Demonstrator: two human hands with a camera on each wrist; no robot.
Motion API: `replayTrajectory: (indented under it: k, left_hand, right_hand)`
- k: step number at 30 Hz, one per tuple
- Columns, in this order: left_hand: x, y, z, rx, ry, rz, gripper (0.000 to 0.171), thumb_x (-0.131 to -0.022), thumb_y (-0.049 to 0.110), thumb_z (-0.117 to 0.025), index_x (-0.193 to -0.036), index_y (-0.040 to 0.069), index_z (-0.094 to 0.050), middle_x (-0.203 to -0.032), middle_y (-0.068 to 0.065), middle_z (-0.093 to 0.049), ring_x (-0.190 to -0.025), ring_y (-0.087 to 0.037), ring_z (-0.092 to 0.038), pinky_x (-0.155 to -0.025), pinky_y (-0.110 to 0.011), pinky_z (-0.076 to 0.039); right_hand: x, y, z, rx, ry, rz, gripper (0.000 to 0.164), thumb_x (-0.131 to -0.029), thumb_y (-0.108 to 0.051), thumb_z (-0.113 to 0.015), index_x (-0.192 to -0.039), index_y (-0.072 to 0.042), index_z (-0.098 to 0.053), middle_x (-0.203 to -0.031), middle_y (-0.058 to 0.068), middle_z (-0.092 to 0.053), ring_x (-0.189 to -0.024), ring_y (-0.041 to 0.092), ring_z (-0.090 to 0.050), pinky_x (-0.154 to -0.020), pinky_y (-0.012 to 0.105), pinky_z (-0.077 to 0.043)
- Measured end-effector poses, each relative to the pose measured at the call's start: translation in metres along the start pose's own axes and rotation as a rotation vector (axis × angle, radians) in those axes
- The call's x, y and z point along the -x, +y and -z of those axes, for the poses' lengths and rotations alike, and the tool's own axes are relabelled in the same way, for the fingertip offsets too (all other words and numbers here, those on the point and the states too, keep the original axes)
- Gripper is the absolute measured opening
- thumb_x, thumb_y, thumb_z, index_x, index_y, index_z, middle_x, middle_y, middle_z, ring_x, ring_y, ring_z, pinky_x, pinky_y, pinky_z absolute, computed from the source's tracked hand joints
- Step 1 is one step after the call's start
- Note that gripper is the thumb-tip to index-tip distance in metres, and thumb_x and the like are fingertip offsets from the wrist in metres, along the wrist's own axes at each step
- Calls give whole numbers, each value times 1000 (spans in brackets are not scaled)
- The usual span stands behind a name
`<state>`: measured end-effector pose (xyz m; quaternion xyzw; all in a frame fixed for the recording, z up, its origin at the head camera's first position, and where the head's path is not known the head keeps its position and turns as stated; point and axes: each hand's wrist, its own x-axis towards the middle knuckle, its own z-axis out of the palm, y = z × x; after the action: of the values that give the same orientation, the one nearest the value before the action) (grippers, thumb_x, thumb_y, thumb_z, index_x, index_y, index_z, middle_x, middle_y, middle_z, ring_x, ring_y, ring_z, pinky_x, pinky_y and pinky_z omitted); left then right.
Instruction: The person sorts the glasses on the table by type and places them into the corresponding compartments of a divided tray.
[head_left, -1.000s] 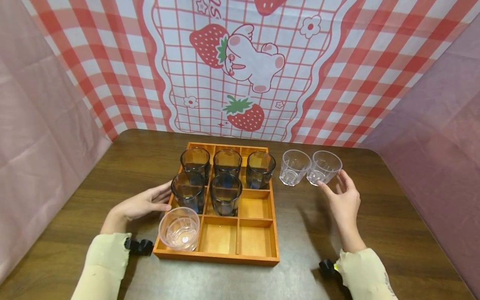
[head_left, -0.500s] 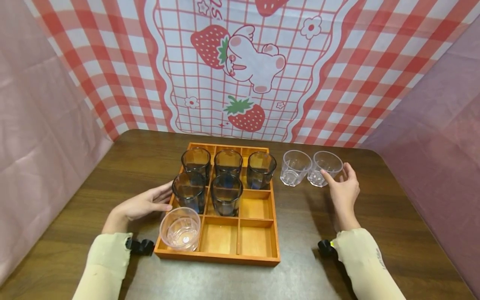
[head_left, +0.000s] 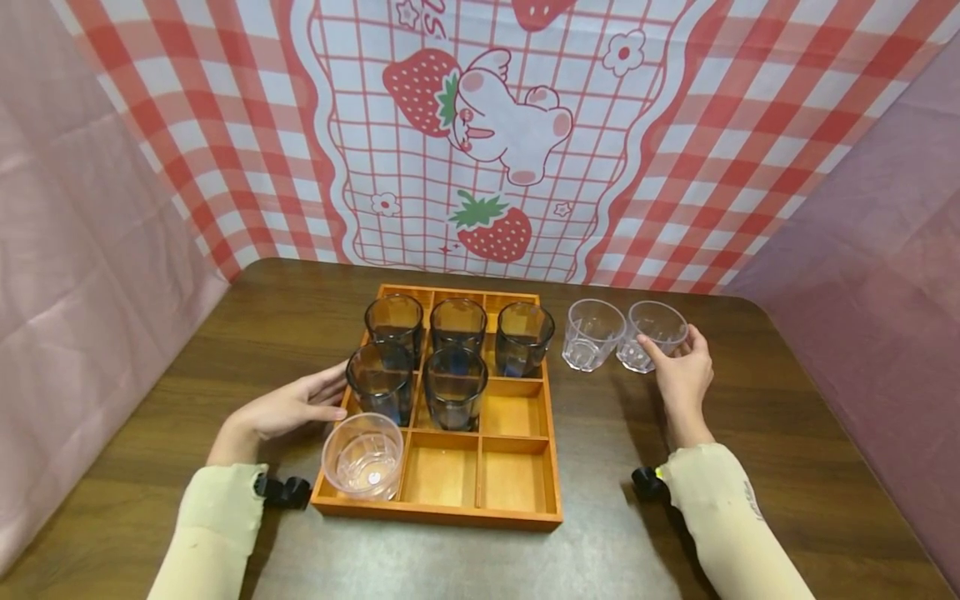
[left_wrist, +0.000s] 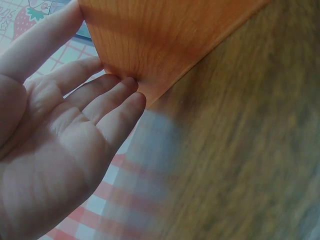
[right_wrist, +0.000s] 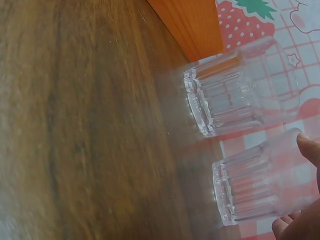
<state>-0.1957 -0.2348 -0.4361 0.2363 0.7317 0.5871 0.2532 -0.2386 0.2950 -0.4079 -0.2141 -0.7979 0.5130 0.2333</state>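
Observation:
My right hand (head_left: pixel 684 379) is at the far right clear cup (head_left: pixel 651 337), thumb on its near side and fingers round its right side. In the right wrist view the thumb (right_wrist: pixel 311 149) lies against the upper part of that cup (right_wrist: pixel 260 182), which stands upright on the table. Just left of it stands another clear cup (head_left: pixel 591 337). My left hand (head_left: pixel 288 407) rests its fingers against the left side of the divided wooden tray (head_left: pixel 435 515), with its thumb near the tray's edge. In the left wrist view its fingertips touch the wooden side (left_wrist: pixel 145 45).
Several dark cups, such as one front cup (head_left: pixel 453 392), fill the tray's back and middle compartments. A clear cup (head_left: pixel 363 458) sits in its front left compartment. Bare compartments show at front middle, front right and middle right. A checked cloth (head_left: pixel 465 167) hangs behind the table (head_left: pixel 600 533).
My right hand first loosened and shifted its thumb at the far right clear cup, then closed in round it again. My left hand stays at the tray's side.

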Motion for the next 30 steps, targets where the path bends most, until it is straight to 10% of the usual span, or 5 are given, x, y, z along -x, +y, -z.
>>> replayTrajectory:
  k: [19, 30]
  left_hand:
    - [1, 0, 1, 1, 0, -2, 85, -94, 10, -60, -155, -1, -2, -160, -27, -3, -145, -45, -1, -102, -6, -34]
    - [0, 1, 1, 1, -11, -8, 85, -94, 11, -61, -155, -1, -2, -160, -27, -3, -145, -44, -2, -103, -6, -35]
  right_hand:
    - [9, 1, 18, -46, 10, -39, 74, -76, -25, -83, -141, -10, -49, -138, 8, -56, -127, 20, -55, -98, 17, -50]
    - [38, -6, 43, -381, -64, -18, 53, -71, 7, -80, -118, -7, -60, -102, -12, -66, -98, -3, -63, -78, 5, -52]
